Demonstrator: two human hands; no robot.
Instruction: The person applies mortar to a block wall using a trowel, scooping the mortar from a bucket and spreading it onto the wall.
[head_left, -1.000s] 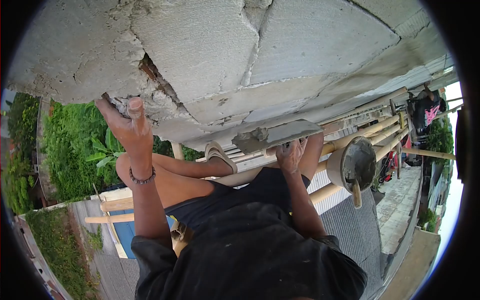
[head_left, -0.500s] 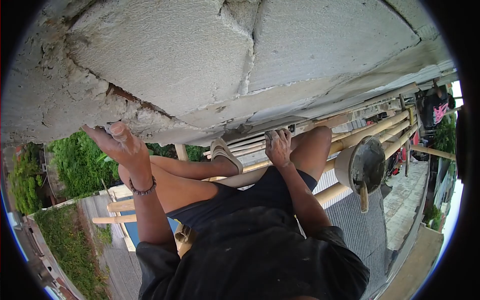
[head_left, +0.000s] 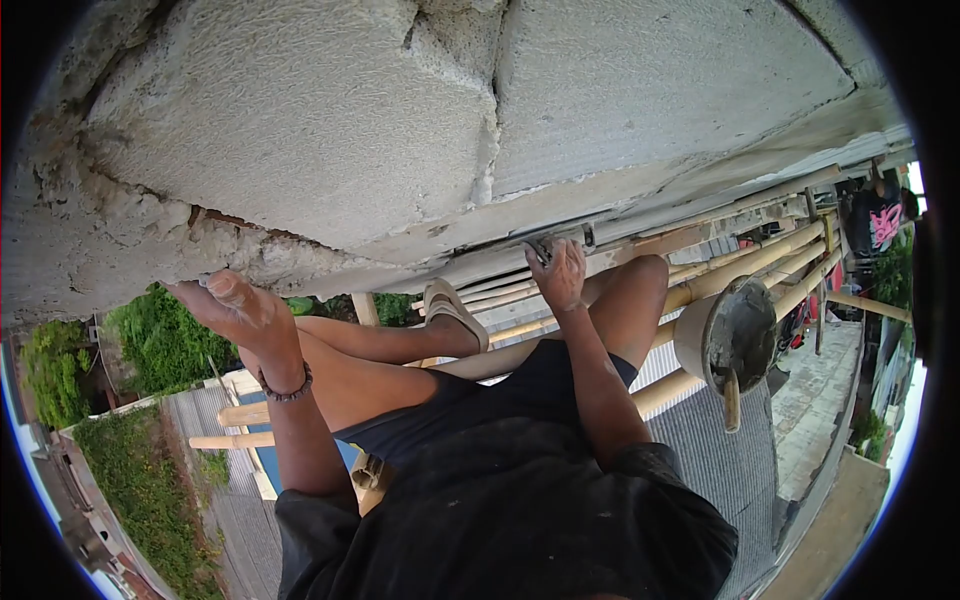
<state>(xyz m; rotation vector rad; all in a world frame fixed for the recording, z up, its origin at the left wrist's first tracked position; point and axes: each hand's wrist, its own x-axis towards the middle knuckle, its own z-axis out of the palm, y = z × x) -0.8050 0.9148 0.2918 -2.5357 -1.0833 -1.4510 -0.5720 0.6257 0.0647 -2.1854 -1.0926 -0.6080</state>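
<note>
Head view is filled mostly by a grey block wall (head_left: 330, 130), with rough joints and a broken, crumbly lower edge (head_left: 150, 235). Below the wall sits the person, in a black shirt (head_left: 500, 500), bare legs stretched toward the wall and one sandal (head_left: 452, 305) near its base. Bamboo poles (head_left: 760, 262) run along the foot of the wall and carry the person. A round bucket (head_left: 735, 335) with grey mortar inside rests on these poles, to the right of the legs and a little away from the wall; a wooden handle (head_left: 731, 402) sticks out of it. Green plants (head_left: 160, 345) show far under the broken edge.

The left hand (head_left: 235, 305) is open, fingers stretched out, and its fingertips (head_left: 190, 292) press against the crumbly edge of the wall. The right hand (head_left: 560, 272) is closed around a trowel (head_left: 541, 250), which lies tight against the bottom of the wall; the blade is seen from the side, so it is hard to make out. A bead bracelet (head_left: 288, 388) is on the left wrist.
</note>
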